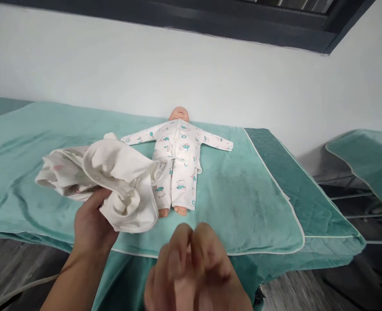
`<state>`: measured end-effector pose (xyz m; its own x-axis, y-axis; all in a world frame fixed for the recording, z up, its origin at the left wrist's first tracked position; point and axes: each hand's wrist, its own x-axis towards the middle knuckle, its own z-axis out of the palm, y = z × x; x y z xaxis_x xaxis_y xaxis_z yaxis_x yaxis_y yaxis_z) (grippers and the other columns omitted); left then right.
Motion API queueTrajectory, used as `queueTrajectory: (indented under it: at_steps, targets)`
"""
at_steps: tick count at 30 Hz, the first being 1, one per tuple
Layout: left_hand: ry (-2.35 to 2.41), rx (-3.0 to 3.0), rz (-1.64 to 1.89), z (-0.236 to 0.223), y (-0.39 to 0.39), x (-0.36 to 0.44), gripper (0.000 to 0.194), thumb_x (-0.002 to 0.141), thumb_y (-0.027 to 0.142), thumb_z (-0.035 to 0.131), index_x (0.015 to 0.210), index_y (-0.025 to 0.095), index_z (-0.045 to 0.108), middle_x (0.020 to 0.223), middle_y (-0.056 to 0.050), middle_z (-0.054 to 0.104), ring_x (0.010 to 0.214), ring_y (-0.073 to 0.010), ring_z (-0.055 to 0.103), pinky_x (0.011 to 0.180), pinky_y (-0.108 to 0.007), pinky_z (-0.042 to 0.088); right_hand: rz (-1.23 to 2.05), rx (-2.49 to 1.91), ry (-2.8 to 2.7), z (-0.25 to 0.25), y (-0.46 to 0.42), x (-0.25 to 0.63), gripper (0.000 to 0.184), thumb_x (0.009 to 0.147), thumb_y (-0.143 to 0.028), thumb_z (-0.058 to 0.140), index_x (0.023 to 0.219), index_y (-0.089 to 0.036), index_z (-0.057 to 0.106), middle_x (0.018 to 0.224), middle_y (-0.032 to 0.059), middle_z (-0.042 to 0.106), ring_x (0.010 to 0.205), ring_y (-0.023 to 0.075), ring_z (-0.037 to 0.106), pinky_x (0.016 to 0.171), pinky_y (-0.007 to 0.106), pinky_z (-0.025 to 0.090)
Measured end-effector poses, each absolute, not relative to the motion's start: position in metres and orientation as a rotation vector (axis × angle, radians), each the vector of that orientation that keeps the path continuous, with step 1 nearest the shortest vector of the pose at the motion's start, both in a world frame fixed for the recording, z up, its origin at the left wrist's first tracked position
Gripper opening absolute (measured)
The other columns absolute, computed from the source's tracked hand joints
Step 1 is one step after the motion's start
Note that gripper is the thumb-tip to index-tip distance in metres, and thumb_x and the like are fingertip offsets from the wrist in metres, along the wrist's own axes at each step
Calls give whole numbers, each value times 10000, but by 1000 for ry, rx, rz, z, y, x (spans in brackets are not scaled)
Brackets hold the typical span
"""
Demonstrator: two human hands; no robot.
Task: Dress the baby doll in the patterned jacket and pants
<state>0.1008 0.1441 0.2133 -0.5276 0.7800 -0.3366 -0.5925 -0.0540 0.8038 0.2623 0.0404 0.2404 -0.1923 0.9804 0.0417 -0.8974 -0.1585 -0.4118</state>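
Note:
A baby doll [177,166] in white printed pyjamas lies on its back on the teal blanket [243,194], arms spread, bare feet toward me. My left hand [92,224] grips a crumpled white garment [109,177] held up just left of the doll, covering part of the doll's left side. My right hand [194,270] hovers close to the camera below the doll's feet, blurred, its fingers curled together with nothing visible in them.
The blanket covers a bed against a white wall [191,73]. A second teal-covered surface [369,160] stands at the right, with a dark gap and rails between. Grey floor [9,268] shows at the lower left.

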Motion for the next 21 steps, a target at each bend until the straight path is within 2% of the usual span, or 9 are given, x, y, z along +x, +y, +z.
queueTrajectory:
  at_steps: [5,10,12,15,17,21]
  targets:
    - [1100,374,1679,215,145,112,127,589,171,776,698,135,723,666,6,729,839,-222,725,782,-270,586,1731,-344,-415,243,59,269,163,791,-325,804,927,-245,761,948,36,648,674,120,541,706,306,486]
    - [1021,449,1657,222,150,127,130,592,189,807,673,150,712,665,-11,739,997,-285,728,917,-331,581,1667,-322,-406,232,59,265,152,803,-356,788,907,-247,772,863,31,621,647,119,464,680,295,468]
    - [945,510,1646,224,153,134,157,615,174,801,758,152,740,736,-17,763,1068,-282,714,975,-332,558,1638,-315,-403,228,59,264,142,803,-370,787,874,-249,766,831,24,605,625,116,425,655,288,455]
    - [838,647,1697,229,159,149,344,653,163,807,994,172,760,950,-22,789,1155,-259,686,1023,-320,528,1638,-302,-406,228,60,264,143,833,-382,762,833,-239,749,794,16,573,608,112,392,643,280,434]
    - [823,741,1699,234,162,163,446,679,193,817,1117,189,737,1069,-35,777,1169,-264,681,1016,-330,531,1646,-258,-409,231,59,266,164,862,-389,739,813,-232,730,758,3,537,595,108,367,644,275,423]
    - [847,946,1595,246,173,196,507,750,261,788,1240,203,674,1211,-63,730,1199,-282,661,1025,-366,520,1686,-206,-359,238,55,269,256,904,-403,709,741,-216,648,704,-26,460,576,103,319,655,270,411]
